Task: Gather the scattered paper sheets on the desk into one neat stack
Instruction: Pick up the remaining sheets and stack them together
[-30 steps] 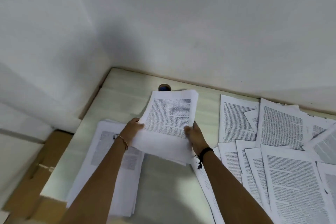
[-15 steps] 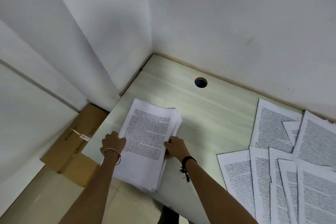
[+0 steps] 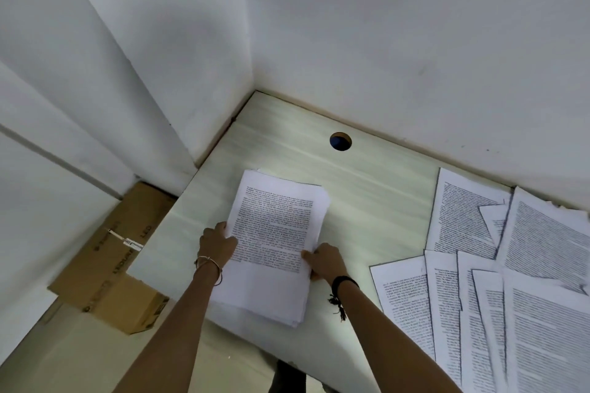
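Observation:
A thick stack of printed sheets [image 3: 274, 233] lies on the pale desk [image 3: 367, 201] near its left end, its edges slightly uneven. My left hand [image 3: 217, 242] grips the stack's left edge, fingers curled over it. My right hand [image 3: 322, 260] pinches the right edge, thumb on top of the page. Several loose printed sheets [image 3: 498, 271] lie overlapping across the right side of the desk, running out of view at the right and bottom.
A round cable hole [image 3: 340, 141] sits in the desk near the back wall. White walls close in the corner behind and to the left. A brown cardboard box [image 3: 111, 262] lies on the floor left of the desk.
The stack was held up off the desk a second ago; it now lies flat at the desk's left end. Both hands keep hold of its sides, and the view has swung left.

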Demonstrator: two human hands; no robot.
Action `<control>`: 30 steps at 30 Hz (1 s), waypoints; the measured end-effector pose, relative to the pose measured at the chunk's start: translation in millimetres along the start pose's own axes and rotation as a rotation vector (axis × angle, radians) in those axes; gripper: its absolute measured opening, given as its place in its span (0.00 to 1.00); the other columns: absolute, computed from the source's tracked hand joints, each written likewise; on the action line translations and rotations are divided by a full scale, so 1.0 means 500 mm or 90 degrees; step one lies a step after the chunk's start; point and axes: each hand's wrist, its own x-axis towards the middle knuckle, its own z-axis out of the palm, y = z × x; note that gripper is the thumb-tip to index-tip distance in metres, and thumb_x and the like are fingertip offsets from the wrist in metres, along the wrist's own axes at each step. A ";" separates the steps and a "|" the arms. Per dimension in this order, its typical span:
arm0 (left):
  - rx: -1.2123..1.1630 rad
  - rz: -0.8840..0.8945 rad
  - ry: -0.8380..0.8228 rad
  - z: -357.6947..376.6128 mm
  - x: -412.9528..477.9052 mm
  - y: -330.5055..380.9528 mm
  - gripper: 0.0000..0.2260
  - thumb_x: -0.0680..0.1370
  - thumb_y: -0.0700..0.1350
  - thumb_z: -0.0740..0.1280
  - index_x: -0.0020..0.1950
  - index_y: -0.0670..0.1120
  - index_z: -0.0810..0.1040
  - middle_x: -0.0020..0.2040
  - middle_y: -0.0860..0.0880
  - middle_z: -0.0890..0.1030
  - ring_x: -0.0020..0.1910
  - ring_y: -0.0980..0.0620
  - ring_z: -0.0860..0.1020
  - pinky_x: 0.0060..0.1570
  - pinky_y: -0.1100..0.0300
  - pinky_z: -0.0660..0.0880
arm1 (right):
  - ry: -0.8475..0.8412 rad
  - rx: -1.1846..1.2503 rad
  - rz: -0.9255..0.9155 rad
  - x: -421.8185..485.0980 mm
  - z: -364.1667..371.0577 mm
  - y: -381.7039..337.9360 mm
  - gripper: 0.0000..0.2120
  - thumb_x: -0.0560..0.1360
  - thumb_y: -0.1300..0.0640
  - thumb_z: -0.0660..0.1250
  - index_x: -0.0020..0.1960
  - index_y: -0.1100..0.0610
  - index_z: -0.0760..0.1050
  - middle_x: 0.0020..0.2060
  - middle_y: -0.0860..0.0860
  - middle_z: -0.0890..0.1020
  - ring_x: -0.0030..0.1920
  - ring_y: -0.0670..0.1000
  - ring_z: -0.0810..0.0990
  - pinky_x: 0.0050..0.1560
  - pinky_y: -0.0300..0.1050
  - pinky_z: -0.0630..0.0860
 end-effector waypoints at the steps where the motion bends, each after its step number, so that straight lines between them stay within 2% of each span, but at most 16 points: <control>1: -0.021 0.020 -0.018 0.023 0.021 0.015 0.30 0.68 0.51 0.64 0.69 0.43 0.69 0.60 0.36 0.74 0.59 0.38 0.74 0.60 0.46 0.72 | 0.054 -0.018 0.004 0.003 -0.024 0.014 0.13 0.77 0.52 0.65 0.38 0.60 0.70 0.41 0.58 0.80 0.42 0.59 0.83 0.44 0.50 0.81; 3: -0.063 0.041 -0.031 0.041 0.029 0.050 0.25 0.67 0.48 0.66 0.61 0.39 0.73 0.52 0.39 0.77 0.51 0.42 0.76 0.50 0.53 0.75 | 0.119 -0.047 0.008 0.015 -0.052 0.029 0.12 0.77 0.53 0.63 0.39 0.59 0.68 0.40 0.57 0.77 0.45 0.59 0.82 0.44 0.47 0.78; 5: -0.085 0.102 -0.042 0.059 0.007 0.114 0.11 0.70 0.42 0.67 0.50 0.41 0.71 0.42 0.43 0.74 0.44 0.48 0.73 0.38 0.60 0.67 | 0.164 -0.030 0.024 0.020 -0.086 0.049 0.08 0.78 0.54 0.62 0.46 0.60 0.69 0.42 0.57 0.76 0.44 0.56 0.79 0.42 0.43 0.72; 6: -0.100 0.131 -0.057 0.070 0.001 0.143 0.11 0.71 0.40 0.67 0.51 0.42 0.70 0.43 0.45 0.73 0.44 0.49 0.71 0.39 0.60 0.65 | 0.180 -0.007 0.032 0.022 -0.101 0.058 0.09 0.78 0.55 0.61 0.49 0.62 0.70 0.45 0.58 0.77 0.45 0.56 0.78 0.42 0.42 0.69; 7: -0.118 0.139 -0.089 0.082 0.001 0.164 0.13 0.73 0.39 0.66 0.57 0.43 0.70 0.47 0.46 0.72 0.48 0.50 0.70 0.44 0.61 0.65 | 0.193 0.021 0.034 0.020 -0.114 0.065 0.11 0.79 0.55 0.60 0.53 0.65 0.71 0.48 0.60 0.77 0.48 0.57 0.77 0.43 0.42 0.67; 9: -0.168 0.148 -0.148 0.102 0.007 0.198 0.23 0.76 0.35 0.64 0.70 0.41 0.64 0.58 0.47 0.72 0.55 0.51 0.69 0.54 0.62 0.63 | 0.217 0.080 0.013 0.017 -0.139 0.081 0.15 0.80 0.56 0.59 0.59 0.67 0.69 0.55 0.61 0.77 0.53 0.58 0.76 0.46 0.42 0.67; 10: -0.203 0.151 -0.169 0.110 0.012 0.206 0.26 0.76 0.35 0.64 0.73 0.41 0.61 0.65 0.46 0.71 0.59 0.49 0.70 0.58 0.61 0.63 | 0.219 0.100 -0.003 0.015 -0.148 0.088 0.16 0.81 0.56 0.59 0.62 0.67 0.69 0.58 0.61 0.77 0.57 0.59 0.76 0.50 0.43 0.68; 12: -0.246 0.136 -0.190 0.127 0.019 0.225 0.29 0.76 0.35 0.64 0.75 0.43 0.57 0.71 0.43 0.68 0.67 0.44 0.69 0.65 0.56 0.63 | 0.194 0.115 -0.038 0.012 -0.172 0.100 0.20 0.81 0.56 0.59 0.68 0.65 0.65 0.65 0.60 0.73 0.67 0.60 0.70 0.60 0.45 0.67; 14: -0.248 0.144 -0.141 0.138 0.017 0.239 0.25 0.75 0.34 0.65 0.72 0.43 0.63 0.68 0.43 0.70 0.67 0.44 0.69 0.65 0.56 0.65 | 0.132 0.114 -0.041 0.005 -0.188 0.103 0.28 0.81 0.53 0.58 0.76 0.63 0.54 0.72 0.58 0.65 0.73 0.58 0.63 0.69 0.46 0.60; 15: -0.224 0.162 -0.072 0.144 0.013 0.243 0.20 0.75 0.33 0.65 0.66 0.43 0.69 0.63 0.45 0.73 0.64 0.45 0.71 0.61 0.58 0.68 | 0.104 0.104 -0.039 0.005 -0.192 0.108 0.29 0.81 0.51 0.58 0.77 0.61 0.52 0.72 0.58 0.64 0.74 0.57 0.62 0.70 0.46 0.59; 16: -0.189 0.184 0.010 0.153 0.005 0.245 0.16 0.74 0.33 0.64 0.61 0.44 0.73 0.59 0.45 0.75 0.61 0.45 0.72 0.58 0.58 0.70 | 0.093 0.098 -0.045 0.004 -0.195 0.118 0.27 0.81 0.50 0.58 0.76 0.60 0.55 0.69 0.57 0.67 0.72 0.56 0.64 0.69 0.45 0.60; 19: -0.102 0.227 0.161 0.181 -0.022 0.245 0.18 0.74 0.35 0.63 0.65 0.39 0.72 0.65 0.40 0.72 0.65 0.41 0.71 0.62 0.51 0.70 | 0.161 0.104 -0.067 -0.002 -0.193 0.152 0.19 0.78 0.44 0.60 0.61 0.56 0.68 0.54 0.49 0.72 0.56 0.50 0.71 0.59 0.46 0.68; 21: -0.095 0.251 0.181 0.209 -0.049 0.254 0.17 0.75 0.35 0.62 0.64 0.40 0.72 0.66 0.40 0.71 0.64 0.42 0.71 0.61 0.51 0.70 | 0.204 0.111 -0.090 -0.016 -0.198 0.183 0.14 0.77 0.47 0.61 0.58 0.53 0.70 0.52 0.47 0.73 0.54 0.49 0.72 0.60 0.47 0.69; 24: -0.096 0.298 0.182 0.260 -0.100 0.277 0.16 0.75 0.34 0.61 0.62 0.41 0.74 0.65 0.42 0.72 0.64 0.44 0.72 0.61 0.54 0.69 | 0.288 0.087 -0.106 -0.055 -0.219 0.229 0.17 0.78 0.63 0.61 0.67 0.60 0.71 0.60 0.54 0.75 0.62 0.54 0.74 0.64 0.48 0.71; 27: -0.084 0.329 0.180 0.332 -0.147 0.290 0.14 0.75 0.33 0.62 0.59 0.42 0.75 0.63 0.43 0.74 0.62 0.44 0.73 0.59 0.53 0.71 | 0.371 0.038 -0.087 -0.094 -0.242 0.302 0.16 0.78 0.62 0.61 0.65 0.59 0.72 0.60 0.56 0.75 0.62 0.56 0.72 0.56 0.43 0.71; 30: -0.013 0.334 0.198 0.410 -0.214 0.286 0.12 0.74 0.35 0.63 0.56 0.43 0.76 0.59 0.44 0.76 0.59 0.43 0.74 0.54 0.50 0.73 | 0.433 0.036 -0.029 -0.140 -0.268 0.390 0.17 0.77 0.60 0.63 0.66 0.58 0.71 0.63 0.55 0.72 0.64 0.56 0.70 0.57 0.48 0.74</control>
